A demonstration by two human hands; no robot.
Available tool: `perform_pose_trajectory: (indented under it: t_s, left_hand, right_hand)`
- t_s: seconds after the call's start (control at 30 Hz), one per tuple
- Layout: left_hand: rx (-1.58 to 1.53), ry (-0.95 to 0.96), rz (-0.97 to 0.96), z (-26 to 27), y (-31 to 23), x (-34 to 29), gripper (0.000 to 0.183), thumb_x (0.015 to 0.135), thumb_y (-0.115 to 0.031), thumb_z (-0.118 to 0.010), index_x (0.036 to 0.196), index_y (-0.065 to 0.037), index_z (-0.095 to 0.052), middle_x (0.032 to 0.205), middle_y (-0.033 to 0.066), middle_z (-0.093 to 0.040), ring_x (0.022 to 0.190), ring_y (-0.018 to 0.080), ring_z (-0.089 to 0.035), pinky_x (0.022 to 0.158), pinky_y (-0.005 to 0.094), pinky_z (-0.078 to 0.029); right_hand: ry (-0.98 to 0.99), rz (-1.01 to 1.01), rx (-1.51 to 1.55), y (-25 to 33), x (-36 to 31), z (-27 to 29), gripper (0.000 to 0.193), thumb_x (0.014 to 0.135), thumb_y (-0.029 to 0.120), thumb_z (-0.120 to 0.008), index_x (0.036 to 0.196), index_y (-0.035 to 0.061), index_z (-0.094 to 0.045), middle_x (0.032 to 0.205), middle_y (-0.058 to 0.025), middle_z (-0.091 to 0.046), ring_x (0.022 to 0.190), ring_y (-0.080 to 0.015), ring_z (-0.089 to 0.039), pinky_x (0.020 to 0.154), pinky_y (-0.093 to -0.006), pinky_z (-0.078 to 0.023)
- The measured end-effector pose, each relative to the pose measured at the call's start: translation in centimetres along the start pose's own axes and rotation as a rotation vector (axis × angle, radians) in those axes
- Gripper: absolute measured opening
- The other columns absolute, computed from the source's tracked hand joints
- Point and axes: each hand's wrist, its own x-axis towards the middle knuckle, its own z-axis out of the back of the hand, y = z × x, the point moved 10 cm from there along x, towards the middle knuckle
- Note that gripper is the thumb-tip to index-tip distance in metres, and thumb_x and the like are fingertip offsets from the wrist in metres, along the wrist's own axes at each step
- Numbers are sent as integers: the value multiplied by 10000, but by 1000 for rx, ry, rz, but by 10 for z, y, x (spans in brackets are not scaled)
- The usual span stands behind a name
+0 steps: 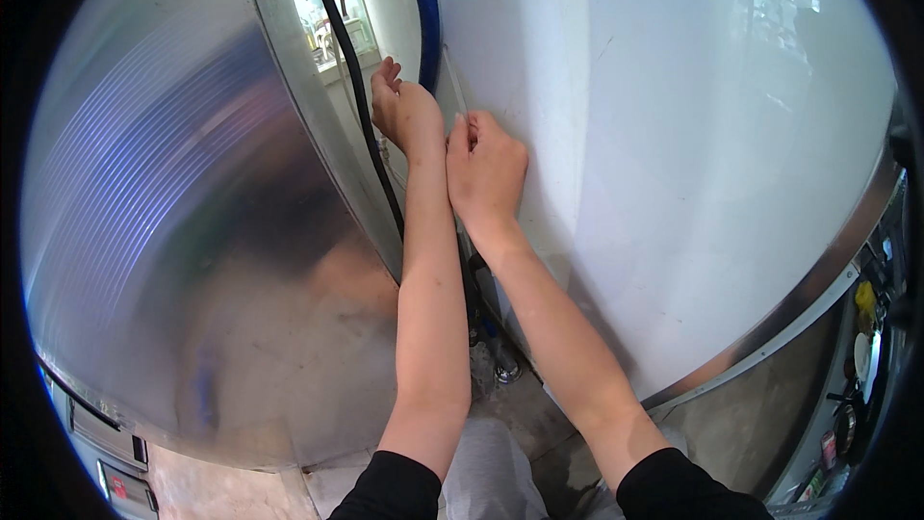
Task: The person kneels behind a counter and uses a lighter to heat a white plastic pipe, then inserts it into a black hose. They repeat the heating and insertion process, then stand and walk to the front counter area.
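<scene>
My right hand (488, 169) is closed in front of the white curved panel. A thin pale strip (456, 82) slants up and left from its pinched thumb and fingers; whether it is a cord or a tie I cannot tell. Just left of it, my left hand (409, 116) is bent at the wrist, its visible fingers loosely curved and apart, its palm side partly hidden. That hand lies between a black cable (352, 67) and a thick blue hose (427, 14), which drops behind it. Whether it touches either is unclear.
A large shiny metal surface (221, 260) fills the left side. The white panel (693, 135) covers the right, with a metal lower edge. Below my hands, a dark gap holds a metal fitting (505, 366). Assorted items lie on a shelf (818, 443) at far right.
</scene>
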Motion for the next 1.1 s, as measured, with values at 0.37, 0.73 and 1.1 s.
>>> perform_pose_trajectory:
  t_s: [0.37, 0.73, 1.1]
  left_hand:
    - [-151, 77, 66, -5, 10, 10, 442, 943, 11, -460, 1323, 0, -686, 1312, 152, -724, 1259, 250, -665, 1108, 350, -472]
    - [18, 315, -95, -28, -11, 7, 649, 818, 6, -445, 1406, -127, -685, 1323, 236, -692, 1209, 385, -667, 1071, 431, -493]
    - [65, 298, -156, -27, -20, 1, 728, 760, 25, -415, 1414, -142, -688, 1304, 258, -708, 1215, 394, -674, 1099, 421, -471]
  right_hand:
    - [-49, 34, -47, 4, 12, -11, 250, 988, 178, -624, 945, -45, -729, 812, -234, -742, 739, -401, -733, 735, -482, -563]
    - [-45, 18, -128, 2, 16, -17, 238, 975, 155, -620, 848, -37, -680, 730, -268, -688, 732, -485, -698, 716, -565, -549]
    - [-34, -53, -125, -3, 14, -10, 180, 953, 128, -647, 935, -37, -714, 782, -274, -715, 789, -465, -725, 758, -555, -564]
